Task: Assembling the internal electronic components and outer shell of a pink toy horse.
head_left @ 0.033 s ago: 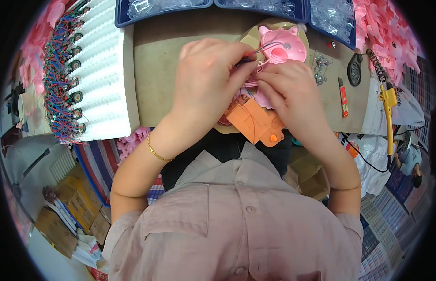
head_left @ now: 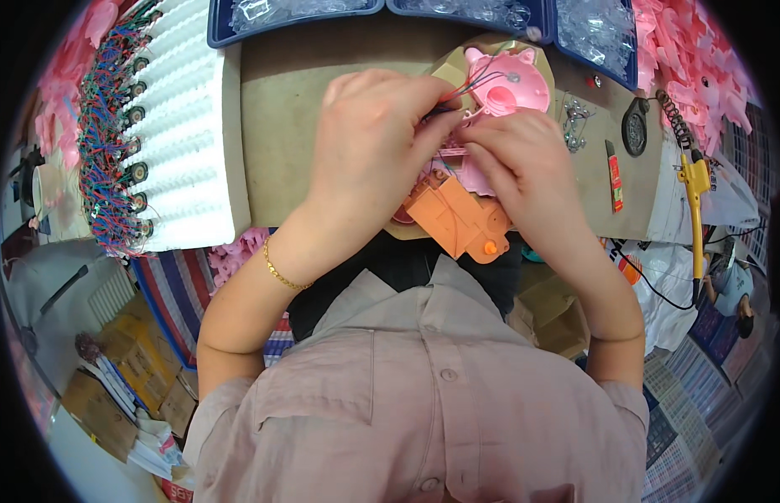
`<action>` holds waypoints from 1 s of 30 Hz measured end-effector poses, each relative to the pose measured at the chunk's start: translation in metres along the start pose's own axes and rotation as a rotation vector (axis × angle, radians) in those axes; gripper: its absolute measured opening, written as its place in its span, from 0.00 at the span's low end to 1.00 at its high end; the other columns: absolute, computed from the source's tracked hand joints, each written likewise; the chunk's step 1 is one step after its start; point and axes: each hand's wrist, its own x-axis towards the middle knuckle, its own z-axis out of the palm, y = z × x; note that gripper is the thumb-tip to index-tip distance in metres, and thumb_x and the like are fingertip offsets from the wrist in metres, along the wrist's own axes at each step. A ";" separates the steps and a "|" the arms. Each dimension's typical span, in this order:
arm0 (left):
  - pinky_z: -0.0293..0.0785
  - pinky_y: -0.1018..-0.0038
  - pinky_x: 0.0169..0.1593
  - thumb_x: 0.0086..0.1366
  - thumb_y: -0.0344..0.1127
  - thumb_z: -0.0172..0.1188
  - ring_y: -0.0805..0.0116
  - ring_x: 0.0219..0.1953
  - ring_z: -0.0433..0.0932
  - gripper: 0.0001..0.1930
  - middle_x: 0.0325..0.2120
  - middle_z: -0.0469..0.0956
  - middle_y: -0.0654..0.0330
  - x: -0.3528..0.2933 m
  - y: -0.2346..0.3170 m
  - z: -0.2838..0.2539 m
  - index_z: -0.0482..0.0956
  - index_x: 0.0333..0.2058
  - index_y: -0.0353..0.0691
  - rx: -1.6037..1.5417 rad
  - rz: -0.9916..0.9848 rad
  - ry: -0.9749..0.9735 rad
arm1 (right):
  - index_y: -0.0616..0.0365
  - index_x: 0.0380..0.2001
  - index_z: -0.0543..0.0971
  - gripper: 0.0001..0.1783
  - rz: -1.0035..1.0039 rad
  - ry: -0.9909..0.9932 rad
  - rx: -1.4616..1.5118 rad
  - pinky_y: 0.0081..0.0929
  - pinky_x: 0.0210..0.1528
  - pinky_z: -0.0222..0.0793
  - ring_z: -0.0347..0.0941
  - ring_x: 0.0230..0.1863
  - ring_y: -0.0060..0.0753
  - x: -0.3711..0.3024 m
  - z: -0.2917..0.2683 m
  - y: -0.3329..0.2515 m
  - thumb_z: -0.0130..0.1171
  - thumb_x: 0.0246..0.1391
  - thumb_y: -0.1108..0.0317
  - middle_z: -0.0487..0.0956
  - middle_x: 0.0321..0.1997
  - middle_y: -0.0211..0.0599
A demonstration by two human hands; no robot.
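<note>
My left hand (head_left: pixel 369 134) is closed, its thumb and fingertips pinching thin coloured wires (head_left: pixel 467 87). The wires trail over a pink pig-shaped plastic shell (head_left: pixel 528 82) whose hollow side faces up. Close beside it, my right hand (head_left: pixel 524 155) has its fingertips pinched together at a small pink plastic part (head_left: pixel 451 152); the fingers hide most of that part and the exact grip. Just below both hands lies an orange plastic housing (head_left: pixel 453 220) with a round knob and a thin wire across it, near the table's front edge. More pink plastic (head_left: pixel 476 180) shows between my hands.
White corrugated foam (head_left: pixel 184 126) stands at left, lined with wired round parts (head_left: pixel 138 173). Blue bins (head_left: pixel 302 32) of clear plastic pieces line the back. At right are loose screws (head_left: pixel 574 126), a red cutter knife (head_left: pixel 615 178), a black oval stand (head_left: pixel 634 126) and a yellow-handled soldering iron (head_left: pixel 694 180).
The loose wires over the pink shell have shifted slightly, one now reaching farther up. My right fingertips have moved a little; the left hand is nearly still.
</note>
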 end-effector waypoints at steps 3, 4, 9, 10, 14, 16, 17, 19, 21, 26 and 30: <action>0.66 0.65 0.44 0.53 0.36 0.64 0.61 0.33 0.76 0.07 0.24 0.79 0.61 0.002 0.002 -0.001 0.81 0.30 0.42 -0.006 -0.007 -0.005 | 0.59 0.33 0.80 0.07 -0.053 0.052 -0.020 0.35 0.51 0.61 0.71 0.39 0.35 -0.001 -0.001 -0.001 0.59 0.50 0.71 0.77 0.34 0.33; 0.66 0.65 0.44 0.52 0.36 0.64 0.60 0.33 0.76 0.07 0.24 0.78 0.61 0.003 0.003 -0.002 0.80 0.30 0.41 -0.020 -0.019 -0.014 | 0.59 0.33 0.80 0.07 -0.073 0.041 -0.055 0.35 0.51 0.61 0.71 0.39 0.35 -0.001 -0.001 -0.003 0.59 0.49 0.72 0.77 0.34 0.32; 0.69 0.69 0.42 0.51 0.33 0.65 0.60 0.34 0.76 0.08 0.28 0.80 0.60 0.004 0.001 0.001 0.81 0.30 0.39 -0.085 -0.027 -0.040 | 0.59 0.32 0.79 0.07 -0.105 0.041 -0.103 0.35 0.50 0.61 0.71 0.38 0.35 0.001 0.002 -0.009 0.60 0.48 0.72 0.77 0.34 0.32; 0.69 0.68 0.42 0.51 0.33 0.65 0.60 0.35 0.76 0.08 0.28 0.80 0.60 0.005 0.001 0.002 0.81 0.30 0.39 -0.078 0.010 -0.035 | 0.59 0.32 0.79 0.07 -0.096 0.043 -0.113 0.35 0.49 0.62 0.71 0.38 0.36 0.001 0.002 -0.009 0.60 0.47 0.73 0.77 0.34 0.32; 0.68 0.68 0.43 0.51 0.33 0.65 0.60 0.35 0.76 0.08 0.27 0.80 0.60 0.006 0.001 0.001 0.80 0.30 0.39 -0.009 0.027 -0.052 | 0.58 0.30 0.80 0.07 -0.083 -0.010 -0.131 0.34 0.48 0.62 0.72 0.37 0.36 0.008 0.000 -0.004 0.62 0.44 0.71 0.77 0.31 0.33; 0.68 0.67 0.44 0.50 0.33 0.66 0.61 0.34 0.76 0.08 0.27 0.79 0.60 0.006 0.001 0.000 0.80 0.30 0.39 -0.001 -0.004 -0.082 | 0.58 0.29 0.79 0.06 -0.047 0.036 -0.025 0.34 0.47 0.63 0.72 0.37 0.38 0.004 0.001 0.004 0.61 0.45 0.71 0.77 0.31 0.34; 0.68 0.67 0.44 0.50 0.33 0.66 0.61 0.34 0.76 0.08 0.27 0.79 0.60 0.006 0.000 0.001 0.80 0.30 0.39 -0.002 -0.002 -0.081 | 0.58 0.29 0.79 0.05 -0.011 0.080 0.085 0.33 0.47 0.63 0.72 0.37 0.39 0.003 0.002 0.006 0.61 0.47 0.70 0.77 0.30 0.35; 0.68 0.67 0.43 0.50 0.33 0.65 0.60 0.34 0.76 0.08 0.26 0.79 0.60 0.004 0.000 0.001 0.80 0.30 0.39 -0.015 0.017 -0.036 | 0.58 0.29 0.79 0.05 -0.011 0.077 0.093 0.34 0.47 0.63 0.72 0.37 0.40 0.005 -0.002 0.004 0.60 0.48 0.70 0.77 0.30 0.35; 0.69 0.68 0.42 0.50 0.32 0.65 0.60 0.33 0.76 0.08 0.27 0.79 0.60 0.004 0.000 0.001 0.80 0.30 0.39 -0.024 0.012 -0.027 | 0.58 0.29 0.79 0.04 -0.006 0.078 0.098 0.34 0.47 0.63 0.72 0.37 0.40 0.007 -0.005 0.001 0.59 0.49 0.70 0.77 0.30 0.35; 0.71 0.70 0.37 0.50 0.31 0.66 0.63 0.32 0.76 0.08 0.27 0.79 0.60 0.007 0.003 0.001 0.81 0.30 0.38 -0.082 -0.056 -0.051 | 0.62 0.32 0.78 0.07 -0.001 -0.044 -0.008 0.35 0.48 0.65 0.72 0.40 0.41 0.009 -0.002 -0.003 0.58 0.48 0.73 0.78 0.35 0.36; 0.72 0.73 0.38 0.51 0.31 0.67 0.67 0.33 0.77 0.07 0.27 0.80 0.60 0.007 0.005 0.005 0.81 0.30 0.37 -0.201 -0.080 -0.007 | 0.59 0.29 0.79 0.05 -0.018 0.003 -0.110 0.35 0.46 0.64 0.72 0.36 0.40 0.010 0.001 -0.010 0.56 0.49 0.71 0.76 0.29 0.35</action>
